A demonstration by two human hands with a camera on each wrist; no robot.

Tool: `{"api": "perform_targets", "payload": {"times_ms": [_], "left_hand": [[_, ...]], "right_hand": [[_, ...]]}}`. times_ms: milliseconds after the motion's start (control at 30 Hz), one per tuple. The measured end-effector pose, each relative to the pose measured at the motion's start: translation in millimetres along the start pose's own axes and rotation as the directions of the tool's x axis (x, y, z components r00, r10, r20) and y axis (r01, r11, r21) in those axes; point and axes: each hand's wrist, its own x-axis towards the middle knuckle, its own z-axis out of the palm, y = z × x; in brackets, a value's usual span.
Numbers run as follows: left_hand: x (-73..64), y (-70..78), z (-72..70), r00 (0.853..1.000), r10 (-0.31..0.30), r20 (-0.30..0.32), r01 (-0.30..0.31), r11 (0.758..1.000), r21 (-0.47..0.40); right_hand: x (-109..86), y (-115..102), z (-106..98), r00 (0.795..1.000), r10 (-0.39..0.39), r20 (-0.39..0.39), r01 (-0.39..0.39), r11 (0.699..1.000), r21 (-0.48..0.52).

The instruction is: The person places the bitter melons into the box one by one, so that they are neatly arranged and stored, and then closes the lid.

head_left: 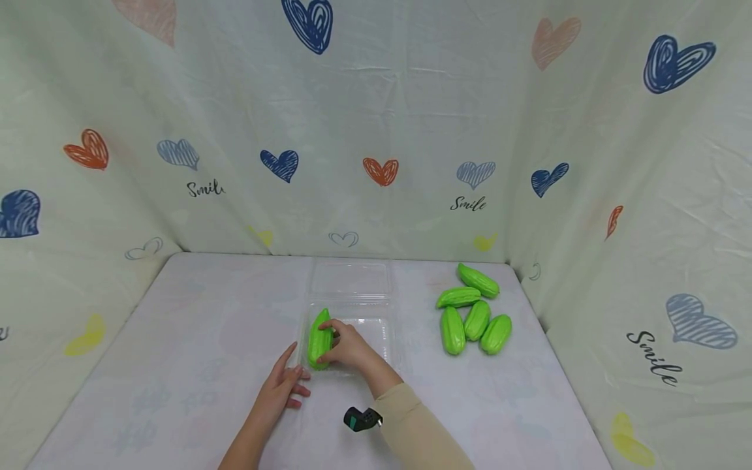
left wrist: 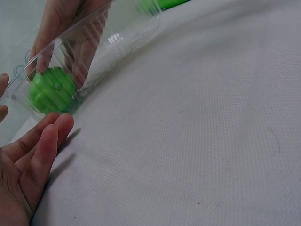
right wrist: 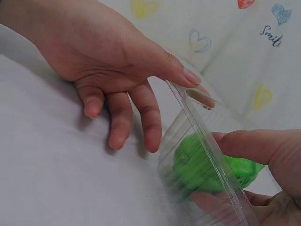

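Observation:
A clear plastic clamshell box (head_left: 375, 336) lies on the table with its lid (head_left: 349, 277) folded back away from me. My right hand (head_left: 350, 346) reaches into the box and grips a green bitter melon (head_left: 318, 343) between thumb and fingers. This melon lies lengthwise along the box's left wall. At the front left corner is my left hand (head_left: 279, 386), its fingers loosely spread and its thumb at the rim, as the right wrist view shows. Through the clear wall, the left wrist view shows the melon's rounded end (left wrist: 51, 89).
Several more green bitter melons (head_left: 453, 331) lie grouped on the right side of the white-covered table (head_left: 194, 326). A small black device (head_left: 360, 419) shows by the right sleeve (head_left: 417, 431). Behind the table hangs a heart-printed curtain (head_left: 399, 104).

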Motion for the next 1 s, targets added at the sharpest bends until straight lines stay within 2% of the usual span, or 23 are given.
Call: {"api": "perform_targets", "payload": {"times_ms": [1000], "left_hand": [[0.0,1.2,0.7,1.0,0.001,-0.003,-0.001,1.0,0.012]], "right_hand": [[-4.1,-0.9,0.7,1.0,0.006,-0.013,-0.006,1.0,0.007]]}}
